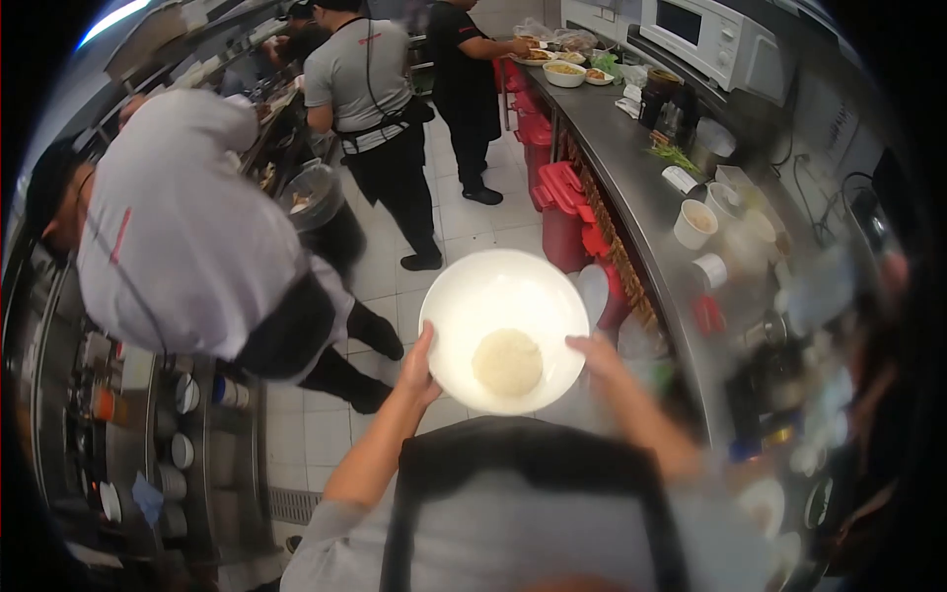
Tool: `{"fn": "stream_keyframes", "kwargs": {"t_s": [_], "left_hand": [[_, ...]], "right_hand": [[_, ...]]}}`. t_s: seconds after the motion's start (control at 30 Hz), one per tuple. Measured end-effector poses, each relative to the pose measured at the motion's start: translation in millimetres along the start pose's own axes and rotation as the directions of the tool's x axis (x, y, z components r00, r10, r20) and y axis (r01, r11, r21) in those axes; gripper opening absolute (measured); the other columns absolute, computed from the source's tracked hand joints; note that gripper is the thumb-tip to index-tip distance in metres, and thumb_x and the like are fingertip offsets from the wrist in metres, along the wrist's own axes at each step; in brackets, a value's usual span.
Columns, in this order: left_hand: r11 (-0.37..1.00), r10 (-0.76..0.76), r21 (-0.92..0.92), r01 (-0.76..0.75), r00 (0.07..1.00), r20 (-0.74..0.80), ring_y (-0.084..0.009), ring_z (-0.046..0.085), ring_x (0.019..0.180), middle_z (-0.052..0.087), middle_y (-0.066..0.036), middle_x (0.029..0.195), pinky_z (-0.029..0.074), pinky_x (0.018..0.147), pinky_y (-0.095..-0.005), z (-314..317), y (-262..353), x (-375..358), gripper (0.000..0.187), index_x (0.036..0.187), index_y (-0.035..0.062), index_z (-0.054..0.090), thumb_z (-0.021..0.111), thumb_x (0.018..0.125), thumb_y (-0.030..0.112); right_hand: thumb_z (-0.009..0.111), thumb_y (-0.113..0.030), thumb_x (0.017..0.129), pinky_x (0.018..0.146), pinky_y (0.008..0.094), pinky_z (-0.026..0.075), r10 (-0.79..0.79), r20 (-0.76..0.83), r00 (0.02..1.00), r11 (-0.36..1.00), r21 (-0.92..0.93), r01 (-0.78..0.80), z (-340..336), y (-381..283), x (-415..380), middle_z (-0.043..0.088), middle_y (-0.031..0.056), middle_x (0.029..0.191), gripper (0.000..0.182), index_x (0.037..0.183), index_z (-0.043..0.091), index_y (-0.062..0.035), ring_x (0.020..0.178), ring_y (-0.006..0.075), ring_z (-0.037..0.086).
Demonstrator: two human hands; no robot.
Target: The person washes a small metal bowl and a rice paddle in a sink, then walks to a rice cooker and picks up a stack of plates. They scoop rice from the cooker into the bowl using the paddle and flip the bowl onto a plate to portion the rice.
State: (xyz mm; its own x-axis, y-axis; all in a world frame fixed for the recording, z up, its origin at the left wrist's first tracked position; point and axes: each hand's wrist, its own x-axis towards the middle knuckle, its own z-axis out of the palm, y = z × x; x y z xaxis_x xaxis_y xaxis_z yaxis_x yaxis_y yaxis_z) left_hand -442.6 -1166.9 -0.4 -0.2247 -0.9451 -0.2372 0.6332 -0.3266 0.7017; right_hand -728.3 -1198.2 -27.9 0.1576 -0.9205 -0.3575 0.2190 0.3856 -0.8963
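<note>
A wide white bowl (464,301) is held up in front of my chest, over the tiled floor. A round, flat-topped mound of white rice (507,362) lies in it, towards the side nearest me. My left hand (419,365) grips the bowl's left rim, thumb on top and fingers underneath. On the opposite side my right hand (595,355) holds the right rim; it is a little blurred and its fingers under the bowl are hidden.
Three co-workers stand on the left and ahead, the nearest (187,227) bending over a counter. Along the right runs a steel counter (631,187) with a microwave (695,39), tubs (695,225) and filled bowls (564,74). Red lidded bins (562,212) stand beneath it. A black bin (330,232) is at left.
</note>
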Motion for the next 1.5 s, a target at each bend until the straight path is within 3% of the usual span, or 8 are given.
{"fn": "stream_keyframes", "kwargs": {"t_s": [0.17,0.3,0.53,0.87,1.1,1.23,1.33,1.5], "left_hand": [[0.997,0.075,-0.010,-0.075,0.971,0.225,-0.0281,0.040,0.121,0.023,-0.015,0.143,0.039,0.096,-0.0466,58,74,107,0.066,0.143,0.0272,0.007,0.032,0.090,0.057],[0.978,-0.057,0.207,-0.010,0.947,0.317,-0.0268,0.047,0.113,0.035,-0.015,0.137,0.044,0.087,-0.0443,12,74,177,0.068,0.143,0.0262,0.008,0.040,0.090,0.053],[0.944,-0.328,-0.145,0.297,0.788,-0.522,-0.0221,0.052,0.105,0.049,-0.013,0.123,0.048,0.080,-0.0333,-104,-30,186,0.055,0.137,0.0141,0.030,0.044,0.092,0.041],[0.931,-0.318,-0.119,0.346,0.605,-0.730,-0.0215,0.053,0.103,0.050,-0.013,0.119,0.047,0.081,-0.0327,-91,-54,267,0.053,0.135,0.0121,0.032,0.047,0.091,0.037],[0.888,-0.321,0.053,0.456,0.698,-0.640,-0.0211,0.054,0.102,0.051,-0.013,0.117,0.047,0.082,-0.0323,-105,-40,302,0.052,0.134,0.0107,0.033,0.048,0.091,0.034],[0.820,-0.341,0.257,0.512,0.796,-0.500,-0.0209,0.054,0.101,0.052,-0.013,0.115,0.047,0.082,-0.0321,-122,-32,316,0.051,0.133,0.0099,0.034,0.049,0.090,0.032],[0.712,-0.407,0.465,0.527,0.849,-0.337,-0.0207,0.054,0.101,0.052,-0.013,0.114,0.046,0.082,-0.0319,-135,-31,329,0.050,0.133,0.0093,0.034,0.050,0.090,0.031],[0.437,-0.669,0.777,0.453,0.741,-0.055,-0.0204,0.055,0.100,0.053,-0.013,0.112,0.046,0.082,-0.0316,-138,-52,349,0.049,0.132,0.0083,0.035,0.051,0.090,0.029]], "right_hand": [[0.051,-0.003,0.079,0.082,0.0367,0.049,-0.081,-0.159,0.984,0.941,0.312,0.127,-41,-79,128,0.060,0.0180,0.101,0.032,0.108,0.050,0.0104,0.090,0.0283,0.061],[0.048,-0.001,0.079,0.050,0.0300,0.050,-0.200,-0.400,0.895,0.838,0.403,0.367,-82,-150,247,0.057,0.0138,0.089,0.025,0.102,0.046,0.0064,0.071,0.0226,0.060],[0.048,-0.004,0.079,0.048,0.0318,0.044,-0.163,-0.690,0.705,0.860,0.251,0.445,-166,-220,477,0.055,0.0131,0.090,0.022,0.101,0.048,-0.0011,0.067,0.0216,0.056],[0.044,-0.018,0.090,0.036,0.0279,0.040,-0.215,-0.747,0.630,0.802,0.233,0.550,-220,-289,703,0.056,0.0119,0.073,0.023,0.097,0.045,0.0040,0.045,0.0191,0.053],[0.041,-0.032,0.095,0.032,0.0225,0.032,-0.391,-0.560,0.730,0.824,0.141,0.549,-135,-221,607,0.052,0.0037,0.064,0.028,0.092,0.051,-0.0055,0.040,0.0097,0.043],[0.058,-0.026,0.084,0.051,0.0309,0.041,-0.471,-0.263,0.842,0.846,-0.406,0.346,-95,-99,475,0.054,0.0036,0.059,0.023,0.077,0.057,-0.0049,0.056,0.0110,0.052],[0.062,-0.029,0.079,0.062,0.0344,0.046,-0.219,0.046,0.975,0.692,-0.697,0.188,-100,-40,376,0.061,0.0088,0.073,0.023,0.086,0.060,-0.0065,0.069,0.0200,0.060],[0.063,-0.026,0.073,0.077,0.0422,0.047,0.132,-0.239,0.962,0.437,-0.857,-0.273,-108,40,206,0.063,0.0145,0.091,0.030,0.099,0.061,-0.0101,0.089,0.0333,0.059]]}}
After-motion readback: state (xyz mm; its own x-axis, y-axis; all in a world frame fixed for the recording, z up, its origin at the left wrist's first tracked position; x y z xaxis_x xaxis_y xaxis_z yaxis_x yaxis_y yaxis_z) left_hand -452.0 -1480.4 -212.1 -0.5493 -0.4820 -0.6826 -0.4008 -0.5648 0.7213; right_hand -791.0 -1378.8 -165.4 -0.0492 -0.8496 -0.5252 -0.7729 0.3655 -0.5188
